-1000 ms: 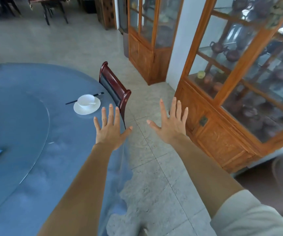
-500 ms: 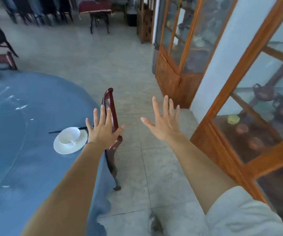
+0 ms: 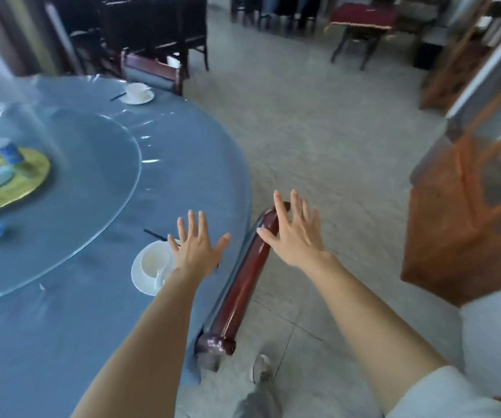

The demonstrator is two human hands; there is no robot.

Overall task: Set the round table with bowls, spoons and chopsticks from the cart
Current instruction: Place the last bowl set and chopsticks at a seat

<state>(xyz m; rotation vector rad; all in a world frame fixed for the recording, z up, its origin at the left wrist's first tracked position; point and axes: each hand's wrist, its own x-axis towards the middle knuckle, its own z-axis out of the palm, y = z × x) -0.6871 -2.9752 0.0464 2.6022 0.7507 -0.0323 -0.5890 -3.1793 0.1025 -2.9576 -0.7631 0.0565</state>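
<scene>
The round table [image 3: 107,327] has been neared, left hand [image 3: 196,251] and right hand [image 3: 296,236] kept spread, empty; its edge bowl [image 3: 152,262] is judged laid.

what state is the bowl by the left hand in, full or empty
Empty: the bowl sits mouth-up on its saucer, bare white inside apart from a spoon leaning in it.

white bowl [image 3: 153,262] on saucer [image 3: 140,282], spoon [image 3: 159,277] inside | chopsticks [image 3: 155,235] just beyond

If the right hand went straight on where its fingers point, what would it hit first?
Probably nothing near: the right hand points past the chair rail over bare floor, though depth is unclear.
</scene>
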